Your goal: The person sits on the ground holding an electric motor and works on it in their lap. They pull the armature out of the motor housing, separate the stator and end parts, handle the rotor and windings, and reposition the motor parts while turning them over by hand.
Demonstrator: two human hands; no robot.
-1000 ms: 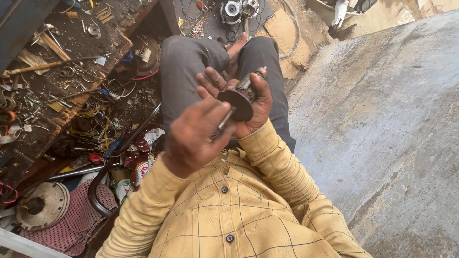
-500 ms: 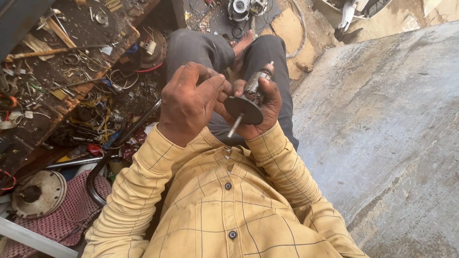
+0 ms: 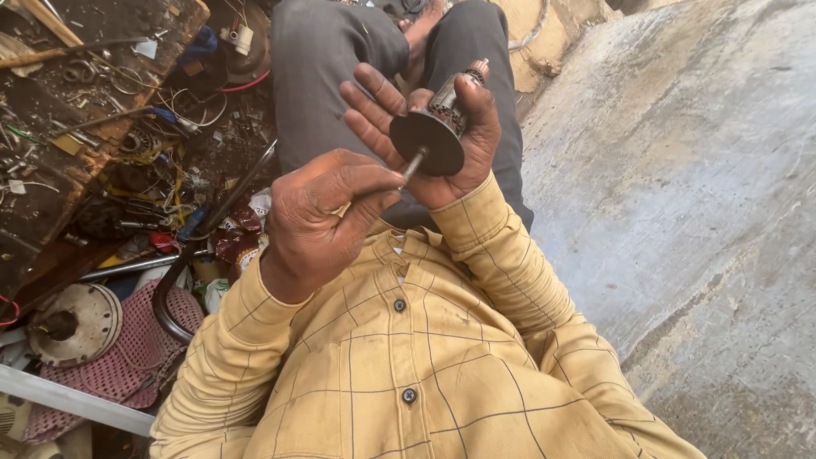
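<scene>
The right hand (image 3: 429, 119) is cradling a motor armature (image 3: 438, 123) in its palm, thumb wrapping over the winding body, the other fingers lying loosely extended beneath it; the part is sitting in mid-air above the person's lap, clear of the floor. Its dark round fan disc (image 3: 427, 143) is facing the camera, with the thin steel shaft (image 3: 411, 167) projecting toward the left hand (image 3: 327, 212). That hand is pinching the shaft tip between thumb and fingers, the rest curling inward. The armature is appearing already removed from any housing; in my judgement, inspection or handling of the shaft end is under way, not finished. Scrap wires and parts (image 3: 127, 144) are cluttering the floor at the left, and a round metal plate (image 3: 75, 321) is lying on a pink mesh cloth (image 3: 127, 357).
</scene>
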